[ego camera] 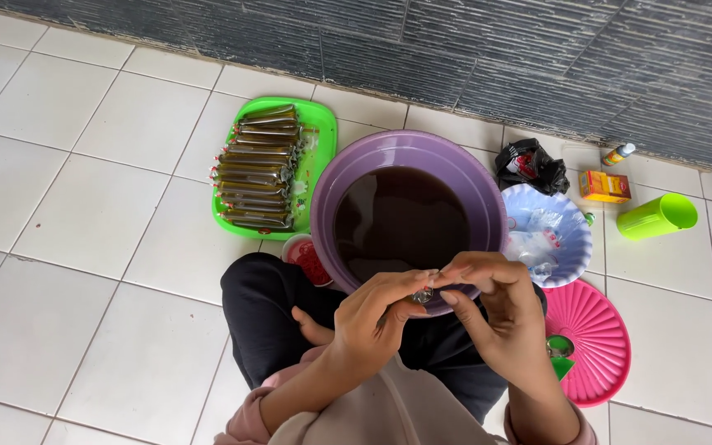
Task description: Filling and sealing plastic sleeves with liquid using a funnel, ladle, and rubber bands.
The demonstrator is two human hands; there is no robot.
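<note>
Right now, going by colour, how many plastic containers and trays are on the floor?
Green: 2, tray and cup
Purple: 1, basin
Pink: 1, round lid
Blue-white: 1, bowl
Red: 1, small bowl
Total: 6

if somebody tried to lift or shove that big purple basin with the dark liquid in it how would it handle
The purple basin looks well filled with dark liquid, so it is probably heavy for its size. A push across the smooth floor tiles could make it slide and slosh. Its plastic wall may flex if lifted by one side.
</note>
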